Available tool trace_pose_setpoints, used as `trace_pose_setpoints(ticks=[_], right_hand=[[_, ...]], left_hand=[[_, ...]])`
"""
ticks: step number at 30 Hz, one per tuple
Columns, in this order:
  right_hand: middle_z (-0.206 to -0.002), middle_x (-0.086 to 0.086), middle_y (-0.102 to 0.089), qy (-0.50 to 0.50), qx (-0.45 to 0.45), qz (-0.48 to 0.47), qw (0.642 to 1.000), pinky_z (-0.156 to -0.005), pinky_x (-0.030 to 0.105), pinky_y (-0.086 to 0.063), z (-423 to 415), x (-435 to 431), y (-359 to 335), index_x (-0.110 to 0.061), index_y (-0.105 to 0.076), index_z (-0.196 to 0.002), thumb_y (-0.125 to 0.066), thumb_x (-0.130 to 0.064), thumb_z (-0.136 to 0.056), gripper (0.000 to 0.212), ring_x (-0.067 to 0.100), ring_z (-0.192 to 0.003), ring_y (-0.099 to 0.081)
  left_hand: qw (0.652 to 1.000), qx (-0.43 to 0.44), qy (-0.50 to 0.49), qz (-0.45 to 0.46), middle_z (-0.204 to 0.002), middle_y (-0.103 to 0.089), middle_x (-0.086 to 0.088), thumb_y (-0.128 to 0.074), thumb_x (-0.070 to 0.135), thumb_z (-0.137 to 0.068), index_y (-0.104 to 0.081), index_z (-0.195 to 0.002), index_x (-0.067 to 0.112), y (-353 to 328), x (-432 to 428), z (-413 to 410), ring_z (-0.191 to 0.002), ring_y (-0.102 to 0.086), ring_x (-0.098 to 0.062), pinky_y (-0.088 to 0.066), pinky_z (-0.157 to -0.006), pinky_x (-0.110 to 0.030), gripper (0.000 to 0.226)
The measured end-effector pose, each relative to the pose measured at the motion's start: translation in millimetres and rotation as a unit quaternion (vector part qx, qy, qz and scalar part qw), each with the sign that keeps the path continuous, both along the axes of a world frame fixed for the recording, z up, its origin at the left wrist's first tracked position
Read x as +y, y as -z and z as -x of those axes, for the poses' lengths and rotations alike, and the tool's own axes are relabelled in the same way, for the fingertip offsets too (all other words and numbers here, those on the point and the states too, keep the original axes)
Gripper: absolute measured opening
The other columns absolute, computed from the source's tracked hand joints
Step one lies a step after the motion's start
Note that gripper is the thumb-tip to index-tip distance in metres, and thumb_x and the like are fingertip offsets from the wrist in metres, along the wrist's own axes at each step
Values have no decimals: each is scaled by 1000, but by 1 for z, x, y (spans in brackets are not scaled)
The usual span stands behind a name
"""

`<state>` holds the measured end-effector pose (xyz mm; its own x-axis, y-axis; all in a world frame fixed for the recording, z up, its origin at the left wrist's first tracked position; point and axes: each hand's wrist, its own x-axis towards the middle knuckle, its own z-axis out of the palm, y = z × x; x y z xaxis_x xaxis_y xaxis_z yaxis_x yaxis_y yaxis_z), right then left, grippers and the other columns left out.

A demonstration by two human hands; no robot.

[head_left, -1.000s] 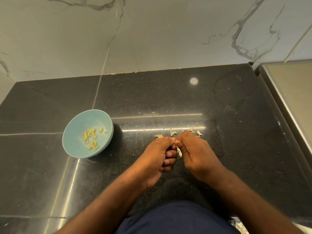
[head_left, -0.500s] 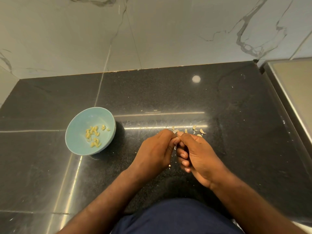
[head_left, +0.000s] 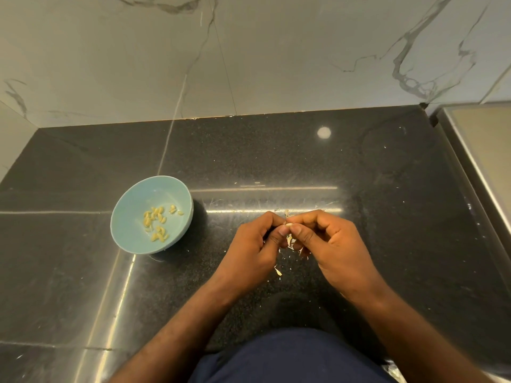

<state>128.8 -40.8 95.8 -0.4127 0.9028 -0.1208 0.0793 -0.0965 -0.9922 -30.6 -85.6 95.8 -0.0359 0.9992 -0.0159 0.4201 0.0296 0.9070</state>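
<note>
Both hands are together over the middle of the polished black stone tabletop (head_left: 387, 217). The left hand (head_left: 254, 244) and the right hand (head_left: 329, 244) meet at the thumbs and forefingers, pinching a small pale husked seed (head_left: 289, 224) held just above the surface. More pale husk shows in the gap under the thumbs, though I cannot tell whether it is attached or loose.

Compared with 1 second ago, the right hand has rolled so that its palm faces up more. The left hand's curled fingers have tucked under, and the thumbs now press side by side on the seed. A thin pale husk flake (head_left: 278, 271) lies on the tabletop just below the hands, with finer specks near it, so the skin seems to be coming away in pieces.

The round light-blue bowl (head_left: 130, 239) stands well apart to the left. Its small heap of yellow peeled kernels (head_left: 156, 222) looks no bigger than before. I judge that this seed is mid-peel and not yet ready to drop in. The next move probably needs a finer pull at the remaining skin, and the likely risk is the kernel slipping out onto the littered tabletop.
</note>
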Motion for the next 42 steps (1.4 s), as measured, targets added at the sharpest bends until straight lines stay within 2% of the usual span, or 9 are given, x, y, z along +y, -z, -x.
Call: trace_pose_setpoints(ticks=[5,9,17,21,25,29,32,36,42], right_hand=[[-82,5,-75,27,36,62,997,-60,25,-53,0,0,2,-14,-75,-95,-66,-6,-91,13,16,-71,-67],[-86,4,-76,28,7,48,998,-64,26,-54,1,1,3,-17,-75,-96,-66,-6,-92,15,17,-77,-72],[-86,-9,-75,-1,-32,8,999,-73,25,-57,3,2,4,-32,-74,-105,-63,-7,-95,28,10,-77,-69],[-88,-9,-71,-15,-59,-36,997,-73,24,-57,2,5,2,-37,-72,-107,-66,-8,-94,33,9,-75,-66],[-82,-4,-67,-29,-89,-101,990,-71,22,-54,2,5,-1,-46,-68,-104,-67,-11,-93,37,9,-76,-63],[-82,-6,-68,-29,-94,-106,989,-68,18,-52,3,3,1,-36,-72,-109,-68,-12,-93,30,8,-76,-63],[-86,-9,-74,-1,-44,-32,999,-70,18,-53,5,1,2,-30,-72,-109,-69,-8,-91,29,4,-75,-67],[-84,1,-75,22,6,27,999,-71,26,-57,6,0,1,-24,-72,-108,-70,-4,-89,28,13,-72,-68],[-85,6,-76,38,31,48,998,-68,26,-56,3,1,1,-15,-75,-104,-73,-4,-86,21,18,-75,-69]], left_hand=[[999,-41,-22,7,-76,-68,-3,-67,19,-93,-69,-92,15,-5,-2,4,-65,-63,-24,-55,-60,-43,5],[998,-39,-38,14,-81,-72,2,-70,20,-91,-73,-95,17,-7,-1,5,-67,-67,-16,-58,-64,-36,6],[997,-18,-61,32,-72,-70,-2,-67,17,-93,-71,-89,18,-9,3,-3,-65,-65,-24,-55,-60,-35,6],[993,-65,-77,61,-67,-69,-3,-65,12,-93,-72,-88,11,-10,3,-4,-55,-61,-9,-48,-53,-17,9],[987,-111,-83,82,-71,-69,-15,-63,14,-95,-71,-88,7,-9,3,-2,-54,-59,-9,-48,-51,-20,14],[984,-123,-92,85,-75,-70,-17,-63,14,-94,-70,-88,7,-7,2,-1,-59,-62,-16,-50,-52,-22,12],[983,-127,-100,81,-73,-68,-16,-66,16,-93,-69,-88,6,-7,1,-3,-56,-59,-13,-49,-52,-23,12],[983,-132,-101,79,-75,-69,-14,-66,14,-93,-70,-88,8,-8,3,-4,-58,-60,-8,-49,-52,-21,8],[980,-162,-79,80,-78,-72,-6,-63,14,-94,-71,-93,8,-11,4,-2,-65,-64,-14,-52,-54,-22,11]])
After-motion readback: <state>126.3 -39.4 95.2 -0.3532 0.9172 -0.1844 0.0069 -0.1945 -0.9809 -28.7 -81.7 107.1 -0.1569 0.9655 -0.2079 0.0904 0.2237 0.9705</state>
